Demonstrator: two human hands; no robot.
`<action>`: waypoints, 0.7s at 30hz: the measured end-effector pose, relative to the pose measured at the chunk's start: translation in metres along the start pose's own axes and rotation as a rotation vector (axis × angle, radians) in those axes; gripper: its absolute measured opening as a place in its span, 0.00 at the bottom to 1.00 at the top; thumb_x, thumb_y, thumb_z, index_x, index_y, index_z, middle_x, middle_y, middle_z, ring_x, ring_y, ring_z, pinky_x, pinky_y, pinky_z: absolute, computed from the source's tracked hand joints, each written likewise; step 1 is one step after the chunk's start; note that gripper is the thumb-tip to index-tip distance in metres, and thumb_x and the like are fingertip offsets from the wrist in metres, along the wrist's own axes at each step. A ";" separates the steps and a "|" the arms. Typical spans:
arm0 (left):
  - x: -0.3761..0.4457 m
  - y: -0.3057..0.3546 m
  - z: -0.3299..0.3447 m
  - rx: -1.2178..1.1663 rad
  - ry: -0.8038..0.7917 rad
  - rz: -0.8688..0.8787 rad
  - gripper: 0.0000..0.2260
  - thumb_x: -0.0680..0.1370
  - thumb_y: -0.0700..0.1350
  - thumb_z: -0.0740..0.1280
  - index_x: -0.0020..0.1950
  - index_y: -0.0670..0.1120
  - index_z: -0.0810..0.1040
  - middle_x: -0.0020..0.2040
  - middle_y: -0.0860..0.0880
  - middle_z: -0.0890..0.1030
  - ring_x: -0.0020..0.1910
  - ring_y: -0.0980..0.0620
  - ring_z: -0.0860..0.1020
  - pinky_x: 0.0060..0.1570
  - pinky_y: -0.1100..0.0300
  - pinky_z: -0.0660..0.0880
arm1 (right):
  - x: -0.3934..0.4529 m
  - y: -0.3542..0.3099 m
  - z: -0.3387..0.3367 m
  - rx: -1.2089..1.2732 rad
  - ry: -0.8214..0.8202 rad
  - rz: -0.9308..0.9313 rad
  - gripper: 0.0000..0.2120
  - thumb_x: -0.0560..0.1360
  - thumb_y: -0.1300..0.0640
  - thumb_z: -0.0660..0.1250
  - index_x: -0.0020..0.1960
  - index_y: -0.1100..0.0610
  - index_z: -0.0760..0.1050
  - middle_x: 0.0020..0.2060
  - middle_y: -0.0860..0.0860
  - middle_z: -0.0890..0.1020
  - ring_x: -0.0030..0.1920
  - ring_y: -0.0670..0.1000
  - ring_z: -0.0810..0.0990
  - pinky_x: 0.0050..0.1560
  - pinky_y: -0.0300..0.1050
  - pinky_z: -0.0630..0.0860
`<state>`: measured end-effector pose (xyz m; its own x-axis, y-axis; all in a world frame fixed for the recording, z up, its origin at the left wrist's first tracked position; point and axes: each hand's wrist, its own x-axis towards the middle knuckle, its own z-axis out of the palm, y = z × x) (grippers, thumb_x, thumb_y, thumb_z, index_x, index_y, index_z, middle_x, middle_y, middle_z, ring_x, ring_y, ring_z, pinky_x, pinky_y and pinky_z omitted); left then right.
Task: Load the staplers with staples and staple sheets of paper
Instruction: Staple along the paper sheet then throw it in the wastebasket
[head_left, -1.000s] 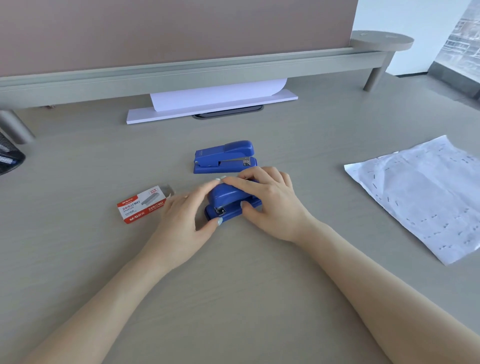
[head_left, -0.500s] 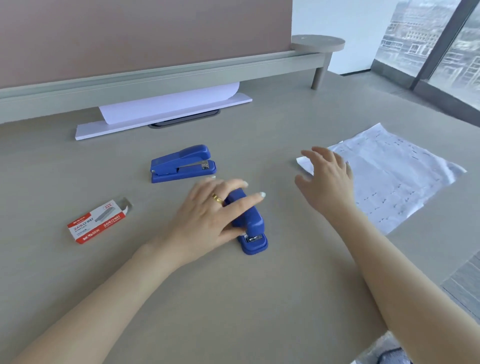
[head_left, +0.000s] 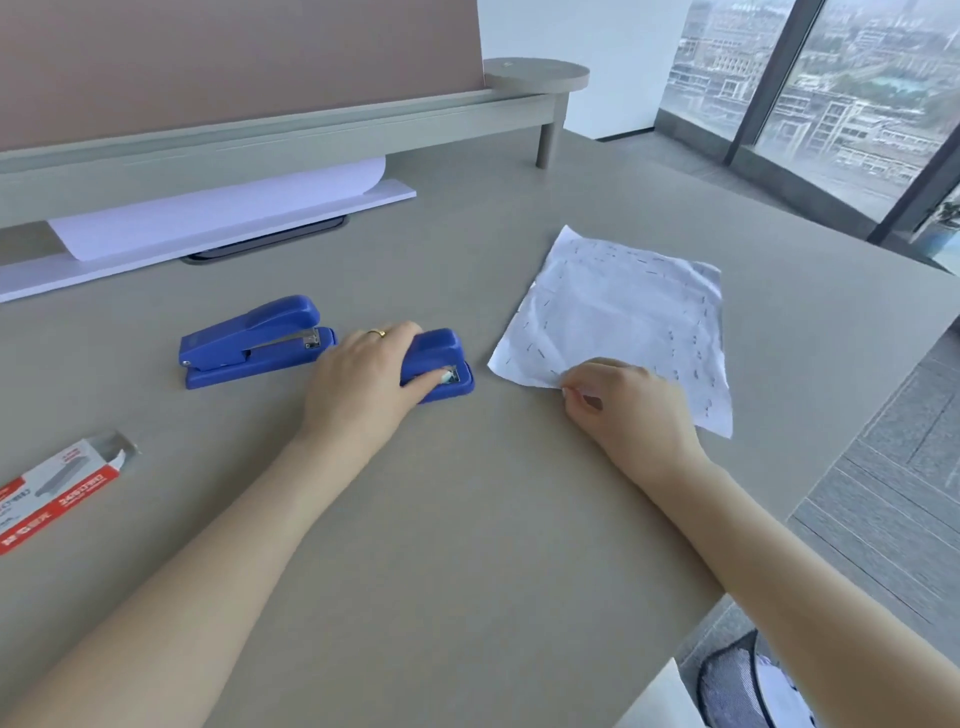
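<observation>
Two blue staplers lie on the grey desk. The near stapler (head_left: 441, 358) is under my left hand (head_left: 363, 379), which grips it from the left with the thumb at its front. The second stapler (head_left: 249, 340) rests closed just to the left, untouched. A crumpled stack of white paper (head_left: 618, 306), dotted with many staples, lies to the right. My right hand (head_left: 623, 405) pinches its near left edge between thumb and fingers. A red and white box of staples (head_left: 57, 488) lies open at the far left.
A raised grey shelf (head_left: 311, 130) runs along the back, with clean white sheets (head_left: 208, 208) tucked beneath it. The desk's right edge (head_left: 841, 467) drops to the floor, and windows stand beyond it. A chair part (head_left: 727, 686) shows at the bottom right.
My right hand left the stapler, reached right and pinched the paper's edge. My left hand slid the near stapler to the right toward the paper. The view swung right.
</observation>
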<state>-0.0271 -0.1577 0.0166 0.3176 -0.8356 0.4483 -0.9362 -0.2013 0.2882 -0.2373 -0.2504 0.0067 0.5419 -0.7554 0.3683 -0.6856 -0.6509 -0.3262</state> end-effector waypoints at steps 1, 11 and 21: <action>0.003 -0.004 0.000 -0.011 0.004 -0.019 0.14 0.74 0.52 0.65 0.54 0.46 0.75 0.42 0.44 0.80 0.44 0.41 0.76 0.40 0.50 0.70 | -0.002 0.000 0.000 0.009 0.029 -0.065 0.07 0.72 0.61 0.63 0.38 0.56 0.78 0.36 0.51 0.83 0.36 0.57 0.80 0.42 0.47 0.79; 0.014 -0.012 0.001 -0.169 0.072 -0.124 0.16 0.79 0.54 0.52 0.47 0.44 0.72 0.29 0.51 0.74 0.35 0.42 0.74 0.35 0.53 0.66 | -0.014 -0.008 0.005 -0.006 0.145 -0.413 0.06 0.71 0.62 0.67 0.37 0.55 0.80 0.37 0.45 0.84 0.36 0.51 0.81 0.56 0.46 0.74; 0.015 -0.004 0.000 -0.249 0.021 -0.237 0.09 0.79 0.43 0.53 0.49 0.47 0.72 0.36 0.48 0.77 0.37 0.44 0.73 0.34 0.53 0.66 | -0.003 -0.015 0.012 0.041 0.175 -0.413 0.08 0.73 0.60 0.65 0.39 0.54 0.81 0.39 0.45 0.85 0.35 0.53 0.80 0.37 0.45 0.76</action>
<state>-0.0185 -0.1694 0.0222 0.5273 -0.7692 0.3611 -0.7713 -0.2550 0.5831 -0.2232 -0.2393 -0.0004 0.6735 -0.4094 0.6155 -0.4071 -0.9004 -0.1534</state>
